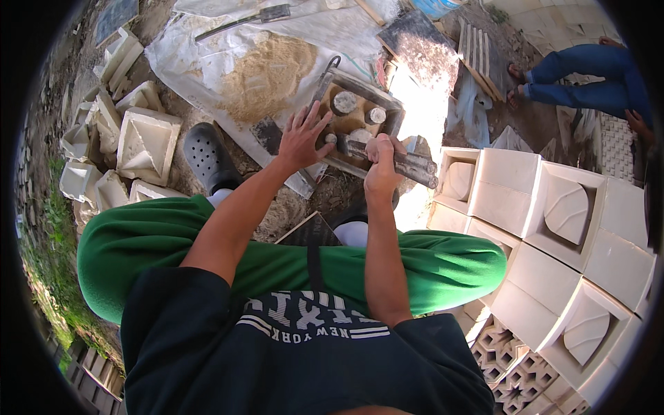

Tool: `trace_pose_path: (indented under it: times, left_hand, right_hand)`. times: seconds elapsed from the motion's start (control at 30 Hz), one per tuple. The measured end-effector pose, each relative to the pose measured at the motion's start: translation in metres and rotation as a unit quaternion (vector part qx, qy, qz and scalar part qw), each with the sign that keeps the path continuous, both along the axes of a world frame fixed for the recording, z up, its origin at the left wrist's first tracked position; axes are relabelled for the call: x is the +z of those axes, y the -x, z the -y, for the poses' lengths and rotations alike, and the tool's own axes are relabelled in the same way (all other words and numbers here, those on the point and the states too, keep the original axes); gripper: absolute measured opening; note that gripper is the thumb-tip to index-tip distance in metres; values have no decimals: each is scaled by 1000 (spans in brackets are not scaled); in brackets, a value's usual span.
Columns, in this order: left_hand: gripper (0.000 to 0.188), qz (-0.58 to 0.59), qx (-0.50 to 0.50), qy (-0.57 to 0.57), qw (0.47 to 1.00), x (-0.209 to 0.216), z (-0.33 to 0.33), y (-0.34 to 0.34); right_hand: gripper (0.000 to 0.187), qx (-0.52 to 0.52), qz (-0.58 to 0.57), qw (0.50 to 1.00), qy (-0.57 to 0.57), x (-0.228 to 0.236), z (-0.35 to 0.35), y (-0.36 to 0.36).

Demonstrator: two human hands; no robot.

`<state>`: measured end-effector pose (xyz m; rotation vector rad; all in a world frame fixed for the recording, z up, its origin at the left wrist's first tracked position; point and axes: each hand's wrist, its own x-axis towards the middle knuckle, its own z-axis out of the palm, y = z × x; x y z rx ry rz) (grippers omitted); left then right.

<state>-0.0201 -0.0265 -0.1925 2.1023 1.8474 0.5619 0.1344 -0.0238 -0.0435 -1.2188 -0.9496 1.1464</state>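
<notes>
A worn rectangular mould frame [377, 91] sits on the ground in front of me, with several round, grey-topped cylinders [344, 103] standing among sand-coloured material inside it. My left hand [299, 142] lies at the frame's left side with its fingers spread, next to one small cylinder. In my right hand [382, 162] is a thick, grey-crusted bar [416, 166], gripped over the frame's near right corner. The fingers wrap round it, and its end sticks out to the right. Whether the bar touches the frame I cannot tell.
Sand [266, 76] is heaped on a white sheet [173, 48] beyond my hands, near a long-handled tool [273, 12]. Cast blocks [149, 145] lie piled at left; stacked cream blocks [508, 183] rise close at right. Another person in blue trousers [581, 66] is at far right.
</notes>
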Motion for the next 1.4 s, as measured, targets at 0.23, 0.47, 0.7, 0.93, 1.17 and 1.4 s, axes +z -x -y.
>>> trace_pose_path:
  times: [0.23, 0.47, 0.7, 0.93, 1.17, 1.4]
  left_hand:
    - [76, 25, -24, -27, 999, -5, -1, 7]
    - [67, 16, -39, -7, 999, -7, -8, 5]
    - [73, 19, -63, 29, 997, -8, -32, 17]
    - [117, 83, -39, 148, 985, 1, -56, 24]
    - [126, 84, -51, 288, 953, 0, -69, 24]
    - [122, 111, -62, 297, 946, 7, -71, 27]
  right_hand:
    - [35, 73, -13, 994, -83, 67, 1, -21]
    - [29, 169, 131, 976, -38, 7, 7, -28]
    - [26, 41, 71, 995, -63, 5, 8, -12]
    - [31, 90, -20, 981, -169, 61, 17, -12]
    - [25, 179, 77, 968, -159, 13, 10, -2]
    - [22, 159, 53, 940, -298, 61, 18, 17]
